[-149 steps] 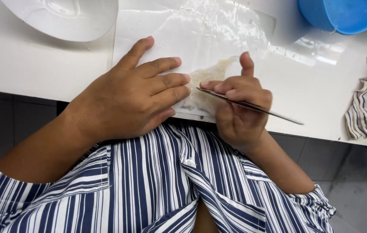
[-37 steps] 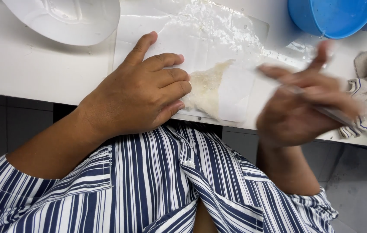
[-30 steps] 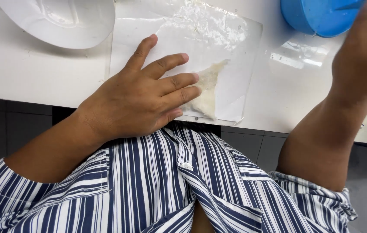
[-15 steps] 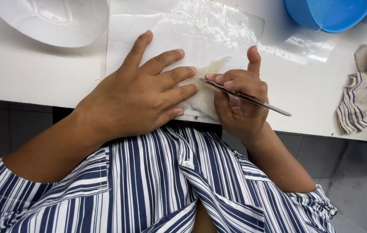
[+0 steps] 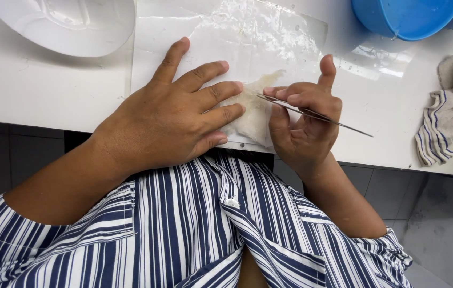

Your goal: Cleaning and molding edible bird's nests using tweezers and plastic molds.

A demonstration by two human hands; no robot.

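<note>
A pale, translucent piece of flesh [image 5: 252, 114] lies on a clear plastic sheet [image 5: 247, 42] at the near edge of the white table [image 5: 34, 90]. My left hand [image 5: 175, 114] lies flat on the sheet, fingers spread, fingertips pressing the pale piece's left side. My right hand [image 5: 303, 120] grips thin metal tweezers [image 5: 311, 113], index finger raised. The tweezers' tips touch the top of the pale piece, right by my left fingertips.
A white shallow dish [image 5: 66, 24] sits at the back left. A blue bowl [image 5: 405, 18] stands at the back right. A crumpled striped cloth [image 5: 447, 117] lies at the right. My striped shirt fills the foreground below the table edge.
My right hand swung out to the blue bowl about a second ago, then came back with the tweezers to the pale piece. My left hand has stayed pressed on the sheet.
</note>
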